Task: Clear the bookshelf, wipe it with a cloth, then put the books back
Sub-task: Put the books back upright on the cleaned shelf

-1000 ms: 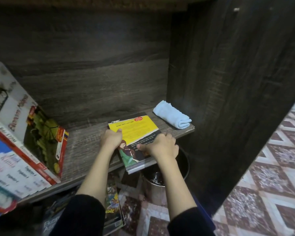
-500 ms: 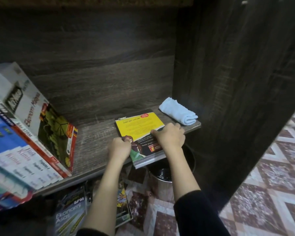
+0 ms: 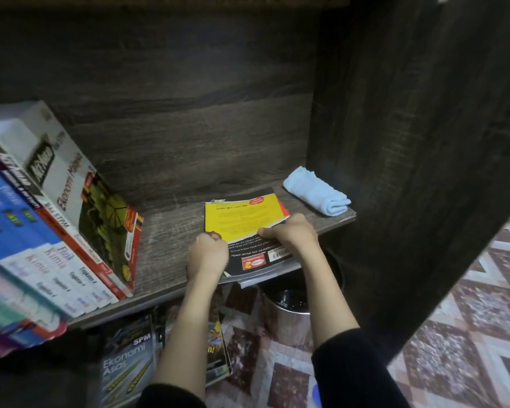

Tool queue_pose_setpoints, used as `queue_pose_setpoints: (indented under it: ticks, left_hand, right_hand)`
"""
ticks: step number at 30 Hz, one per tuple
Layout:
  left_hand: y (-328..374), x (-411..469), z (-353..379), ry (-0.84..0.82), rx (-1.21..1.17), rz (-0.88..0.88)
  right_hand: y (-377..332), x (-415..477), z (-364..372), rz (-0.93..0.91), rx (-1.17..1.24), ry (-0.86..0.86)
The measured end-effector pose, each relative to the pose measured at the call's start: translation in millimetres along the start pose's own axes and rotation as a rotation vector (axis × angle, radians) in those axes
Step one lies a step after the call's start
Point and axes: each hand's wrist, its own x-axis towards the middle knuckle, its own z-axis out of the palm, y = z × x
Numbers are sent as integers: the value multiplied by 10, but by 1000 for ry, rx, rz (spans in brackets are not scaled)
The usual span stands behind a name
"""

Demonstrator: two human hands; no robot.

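Dark wooden bookshelf fills the view, its shelf board carrying a leaning row of books at the left. More books lie on the patterned floor below, beside a metal bin. Mid-shelf, a small stack topped by a yellow-and-black book lies flat, overhanging the front edge. Left hand grips its left edge, right hand clamps its right side. Folded blue cloth rests at the right end.
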Motion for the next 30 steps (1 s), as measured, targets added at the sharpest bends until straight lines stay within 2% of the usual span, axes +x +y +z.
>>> queue_pose_setpoints:
  ticks: [3, 7, 11, 17, 20, 23, 27, 30]
  left_hand:
    - [-2, -1, -14, -30, 34, 33]
    - [-9, -21, -63, -13, 12, 28]
    - [-35, -4, -150, 46, -82, -9]
    - [-52, 8, -313, 109, -147, 58]
    - [-35, 25, -539, 138, -183, 81]
    - [36, -15, -866, 242, -346, 168]
    - [166, -65, -1308, 370, -619, 383]
    - [228, -154, -1478, 392, -664, 538]
  right_hand:
    - [-3, 5, -23, -14, 238, -82]
    - [-22, -77, -87, 8, 513, -279]
    - [-66, -141, -31, -60, 600, -241]
    - [-242, -293, 32, -216, 613, -166]
    - [-297, -366, 112, -400, 543, -66]
    - [-336, -442, 312, -570, 468, 110]
    - [-333, -584, 765, -732, 415, 338]
    - [-350, -683, 1140, -858, 357, 520]
